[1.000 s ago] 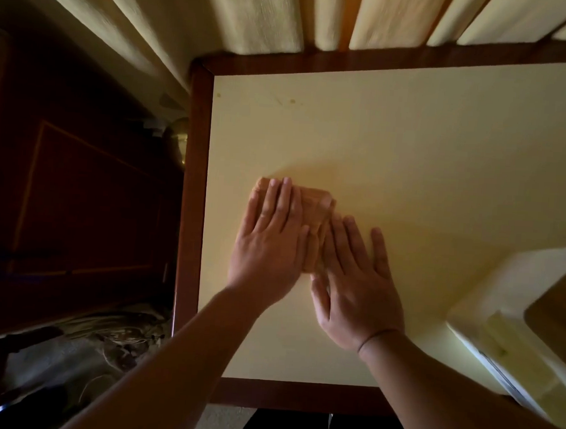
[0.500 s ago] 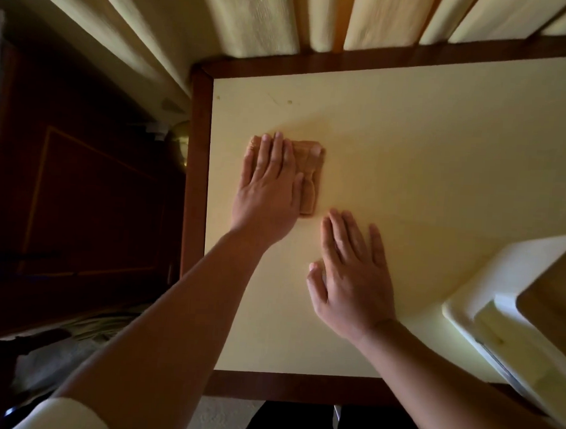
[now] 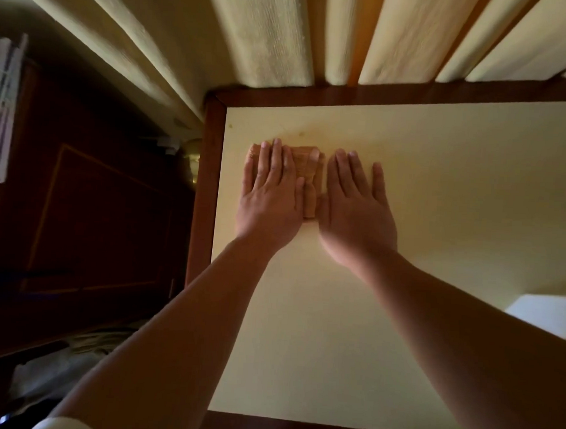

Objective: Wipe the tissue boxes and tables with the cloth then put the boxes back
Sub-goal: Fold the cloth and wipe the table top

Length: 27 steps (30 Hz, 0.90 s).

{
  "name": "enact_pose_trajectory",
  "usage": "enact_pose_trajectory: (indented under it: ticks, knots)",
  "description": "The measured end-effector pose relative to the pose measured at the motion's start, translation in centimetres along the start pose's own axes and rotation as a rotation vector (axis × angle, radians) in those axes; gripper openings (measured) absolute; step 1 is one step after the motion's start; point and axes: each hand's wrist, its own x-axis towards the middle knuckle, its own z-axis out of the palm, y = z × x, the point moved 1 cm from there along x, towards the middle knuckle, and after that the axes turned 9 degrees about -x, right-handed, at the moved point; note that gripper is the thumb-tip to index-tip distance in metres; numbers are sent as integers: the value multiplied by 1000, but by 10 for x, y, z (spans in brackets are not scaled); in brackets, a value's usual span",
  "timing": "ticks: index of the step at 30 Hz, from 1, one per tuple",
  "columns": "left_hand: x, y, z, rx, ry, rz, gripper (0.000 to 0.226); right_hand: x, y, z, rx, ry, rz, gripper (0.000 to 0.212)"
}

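Note:
A small folded tan cloth (image 3: 307, 169) lies near the far left corner of the cream table top (image 3: 408, 195). My left hand (image 3: 269, 193) presses flat on the cloth with straight fingers and covers its left half. Flat on the table just right of the cloth lies my right hand (image 3: 355, 208), its thumb side touching the cloth's right edge. A pale corner of the white tissue box (image 3: 547, 313) shows at the right edge, partly behind my right forearm.
The table has a dark wooden rim (image 3: 207, 176). Cream curtains (image 3: 269, 31) hang along the far edge. Dark wooden furniture (image 3: 92, 219) stands to the left, below table level.
My left hand has slid the cloth farther away, toward the table's far left corner. My right hand moved up beside it. The view shifted, so less of the tissue box shows.

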Motion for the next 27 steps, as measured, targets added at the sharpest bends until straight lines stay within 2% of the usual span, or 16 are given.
enact_pose_trajectory:
  ticks: [8,12,16,19,24,27]
  knots:
    - [85,13,1,34,-31,43,67,2,-2,-3,6,35,49,65]
    - [67,13,0,27,-42,154,67,2,-1,-3,22,31,61,67]
    - [50,12,-2,14,15,80,63,3,-2,-5,21,3,82,69]
    - [89,26,0,24,-36,0,66,5,-2,-5,23,10,91,69]
    - [102,53,3,33,-182,149,59,1,1,-7,15,6,73,68]
    - [79,30,-4,-14,-192,177,70,3,-1,-8,27,10,77,68]
